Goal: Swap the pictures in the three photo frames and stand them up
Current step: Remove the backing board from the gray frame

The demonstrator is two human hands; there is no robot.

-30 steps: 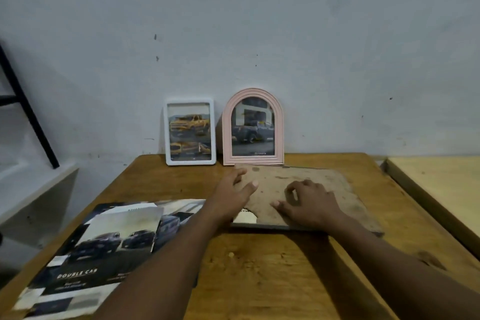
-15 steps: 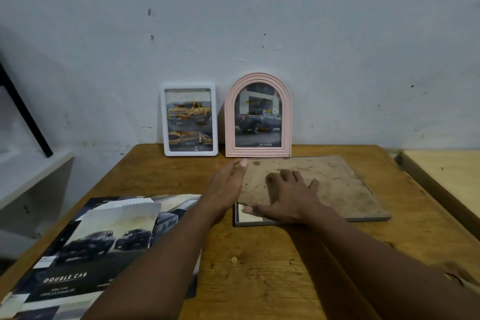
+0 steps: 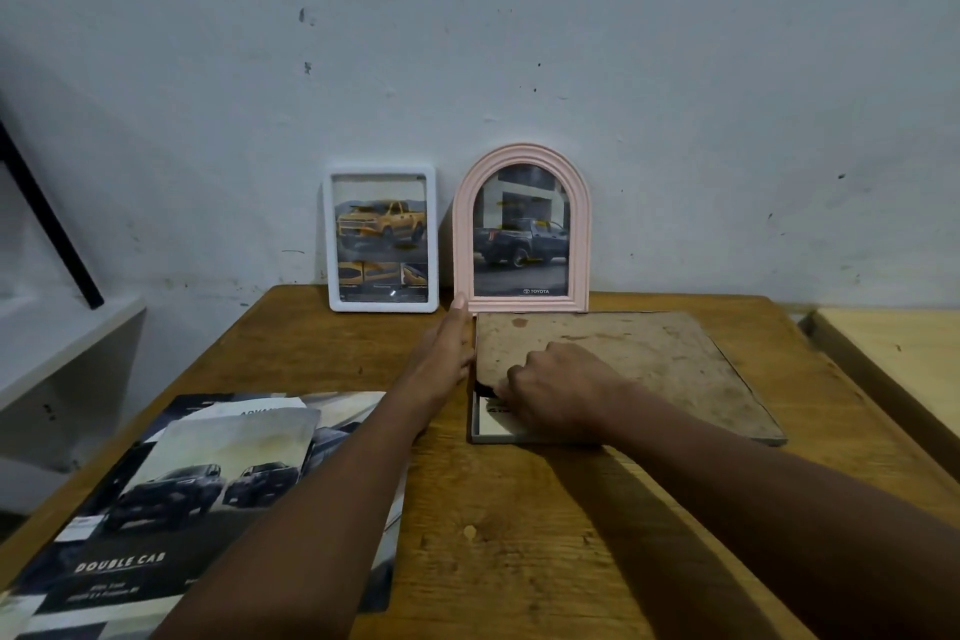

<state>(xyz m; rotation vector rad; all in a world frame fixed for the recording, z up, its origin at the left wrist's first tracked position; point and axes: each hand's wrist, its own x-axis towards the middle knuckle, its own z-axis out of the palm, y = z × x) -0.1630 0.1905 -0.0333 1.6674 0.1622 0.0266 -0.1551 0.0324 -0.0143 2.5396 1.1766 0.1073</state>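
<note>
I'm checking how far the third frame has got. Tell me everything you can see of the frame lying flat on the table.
The flat frame lies face down on the wooden table, just before the pink arched frame. Its brown, stained backing board faces up inside a thin grey rim. A gap at the near left corner bares pale printed paper. The right hand curls onto the board's edge there, and the left hand lies straight along the left side.

The picture [image 3: 493, 424] in the flat frame [image 3: 727, 439] is mostly covered by the backing board [image 3: 649, 359] and the right hand [image 3: 558, 390], whose fingertips cannot be seen. The brochure [image 3: 182, 494] is cut off at the lower left edge and overlapped by the left forearm [image 3: 332, 509].
</note>
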